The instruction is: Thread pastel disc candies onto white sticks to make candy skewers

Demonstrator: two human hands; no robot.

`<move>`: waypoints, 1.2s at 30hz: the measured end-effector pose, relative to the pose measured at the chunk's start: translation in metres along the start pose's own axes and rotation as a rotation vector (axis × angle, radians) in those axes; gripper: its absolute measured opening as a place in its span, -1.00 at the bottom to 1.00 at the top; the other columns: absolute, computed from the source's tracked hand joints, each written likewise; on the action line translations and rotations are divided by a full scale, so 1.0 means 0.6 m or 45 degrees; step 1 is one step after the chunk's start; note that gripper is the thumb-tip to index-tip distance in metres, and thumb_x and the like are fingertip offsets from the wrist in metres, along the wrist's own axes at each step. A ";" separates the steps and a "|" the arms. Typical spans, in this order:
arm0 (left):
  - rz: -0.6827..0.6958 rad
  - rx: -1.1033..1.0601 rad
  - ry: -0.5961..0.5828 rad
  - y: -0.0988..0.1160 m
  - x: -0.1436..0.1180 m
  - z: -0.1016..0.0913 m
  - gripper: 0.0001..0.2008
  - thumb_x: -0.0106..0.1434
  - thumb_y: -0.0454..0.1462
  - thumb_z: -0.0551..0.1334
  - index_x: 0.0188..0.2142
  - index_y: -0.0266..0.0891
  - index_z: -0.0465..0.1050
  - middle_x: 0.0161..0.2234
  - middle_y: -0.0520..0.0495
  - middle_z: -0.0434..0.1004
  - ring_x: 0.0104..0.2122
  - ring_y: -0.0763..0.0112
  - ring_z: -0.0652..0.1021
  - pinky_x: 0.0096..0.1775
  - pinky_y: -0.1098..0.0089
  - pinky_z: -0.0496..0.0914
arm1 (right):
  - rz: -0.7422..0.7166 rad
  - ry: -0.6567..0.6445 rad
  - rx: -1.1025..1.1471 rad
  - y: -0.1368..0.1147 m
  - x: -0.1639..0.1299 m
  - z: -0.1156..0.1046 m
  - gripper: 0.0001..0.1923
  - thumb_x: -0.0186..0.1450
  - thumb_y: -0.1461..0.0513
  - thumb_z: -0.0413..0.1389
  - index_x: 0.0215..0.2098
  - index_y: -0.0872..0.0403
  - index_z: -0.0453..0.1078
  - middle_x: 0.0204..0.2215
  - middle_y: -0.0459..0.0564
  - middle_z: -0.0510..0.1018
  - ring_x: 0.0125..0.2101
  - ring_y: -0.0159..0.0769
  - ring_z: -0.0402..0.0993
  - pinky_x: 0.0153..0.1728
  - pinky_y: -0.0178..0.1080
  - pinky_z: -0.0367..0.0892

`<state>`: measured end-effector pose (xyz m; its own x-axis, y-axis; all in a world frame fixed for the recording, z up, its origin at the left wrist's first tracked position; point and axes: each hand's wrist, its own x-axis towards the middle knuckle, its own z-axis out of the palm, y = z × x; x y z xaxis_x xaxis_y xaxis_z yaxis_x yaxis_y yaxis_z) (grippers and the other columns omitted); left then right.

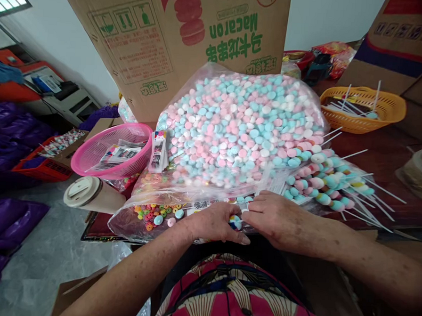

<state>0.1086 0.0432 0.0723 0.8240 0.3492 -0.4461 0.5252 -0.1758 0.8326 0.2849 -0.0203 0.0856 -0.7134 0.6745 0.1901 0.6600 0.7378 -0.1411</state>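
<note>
My left hand (217, 223) and my right hand (277, 217) meet at the near edge of the table, fingers pinched together on a small round candy piece (235, 221) between them. Right behind the hands lies a big clear bag of pink, blue and white candies (241, 126). To the right of it lies a pile of finished candy skewers (323, 180) on white sticks. A smaller clear bag of little coloured candy rings (151, 211) lies to the left of my left hand.
A pink basket (90, 159) with packets stands at the left, a capped cup (89, 194) lying before it. An orange basket (386, 113) holds white sticks at the back right. A large cardboard box (175, 38) stands behind the bag. Purple bags (6, 218) lie on the floor.
</note>
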 end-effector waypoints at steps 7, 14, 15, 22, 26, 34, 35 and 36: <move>0.082 0.161 0.334 0.005 -0.023 -0.009 -0.16 -0.05 -0.09 0.38 0.19 -0.24 0.11 -0.07 -0.18 0.45 -0.19 0.22 0.47 -0.19 0.30 0.35 | 0.214 -0.100 0.048 0.017 0.002 -0.011 -0.81 0.24 0.36 -0.03 -0.46 0.14 0.40 -0.56 0.00 0.45 -0.51 -0.31 0.32 -0.47 -0.27 0.05; -0.003 0.454 0.253 -0.014 -0.047 -0.010 -0.67 0.11 -0.30 0.18 -0.09 -0.27 0.35 -0.21 -0.11 0.50 -0.22 0.21 0.48 -0.18 0.28 0.34 | 0.264 -0.030 0.177 0.027 -0.022 -0.039 -0.76 0.27 0.37 -0.10 -0.37 0.12 0.40 -0.45 0.02 0.48 -0.40 -0.27 0.37 -0.38 -0.29 0.15; 0.045 0.351 0.196 -0.016 -0.044 -0.012 -0.67 0.10 -0.31 0.20 -0.10 -0.26 0.35 -0.20 -0.08 0.50 -0.22 0.25 0.48 -0.18 0.32 0.34 | 0.253 -0.019 0.208 0.022 -0.019 -0.043 -0.76 0.26 0.39 -0.10 -0.34 0.12 0.40 -0.43 0.02 0.49 -0.38 -0.27 0.38 -0.36 -0.29 0.17; 0.162 -0.027 -0.008 -0.012 -0.018 -0.016 -0.67 0.04 -0.24 0.29 -0.17 -0.24 0.41 -0.33 0.03 0.50 -0.35 0.39 0.46 -0.27 0.39 0.35 | 0.329 -0.152 0.366 -0.010 0.020 -0.041 -0.82 0.17 0.43 -0.05 -0.29 0.13 0.30 -0.40 0.02 0.50 -0.38 -0.27 0.39 -0.40 -0.30 0.16; 0.047 0.120 0.213 -0.014 -0.030 -0.014 -0.57 0.04 -0.19 0.30 -0.08 -0.23 0.37 -0.28 -0.01 0.51 -0.31 0.33 0.47 -0.24 0.37 0.34 | 0.420 -0.166 0.372 0.012 0.013 -0.045 -0.87 0.23 0.38 -0.10 -0.37 0.10 0.24 -0.49 -0.05 0.44 -0.47 -0.33 0.32 -0.47 -0.32 0.08; 0.133 0.287 -0.188 -0.041 -0.063 -0.039 -0.60 -0.03 -0.31 0.25 -0.12 -0.21 0.40 -0.22 0.03 0.52 -0.24 0.26 0.47 -0.22 0.42 0.34 | 0.328 -0.047 0.257 0.039 -0.010 -0.069 -0.81 0.28 0.31 -0.15 -0.47 0.07 0.19 -0.54 -0.06 0.37 -0.49 -0.35 0.24 -0.47 -0.32 0.05; 0.130 0.274 -0.228 -0.041 -0.063 -0.041 -0.59 -0.03 -0.30 0.26 -0.12 -0.21 0.40 -0.23 0.04 0.52 -0.25 0.26 0.48 -0.23 0.42 0.35 | 0.338 -0.061 0.268 0.039 -0.011 -0.070 -0.81 0.29 0.30 -0.14 -0.46 0.07 0.19 -0.54 -0.07 0.37 -0.50 -0.36 0.23 -0.48 -0.32 0.04; 0.116 0.280 -0.215 -0.039 -0.062 -0.041 -0.58 -0.03 -0.28 0.27 -0.10 -0.21 0.40 -0.23 0.04 0.52 -0.25 0.26 0.48 -0.23 0.42 0.35 | 0.347 -0.079 0.285 0.038 -0.011 -0.070 -0.82 0.29 0.30 -0.14 -0.46 0.07 0.19 -0.55 -0.08 0.37 -0.51 -0.37 0.23 -0.48 -0.32 0.03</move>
<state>0.0603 0.0570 0.0773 0.8840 0.1677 -0.4364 0.4655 -0.4011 0.7890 0.3147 -0.0092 0.1221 -0.5356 0.8425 0.0578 0.7651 0.5131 -0.3892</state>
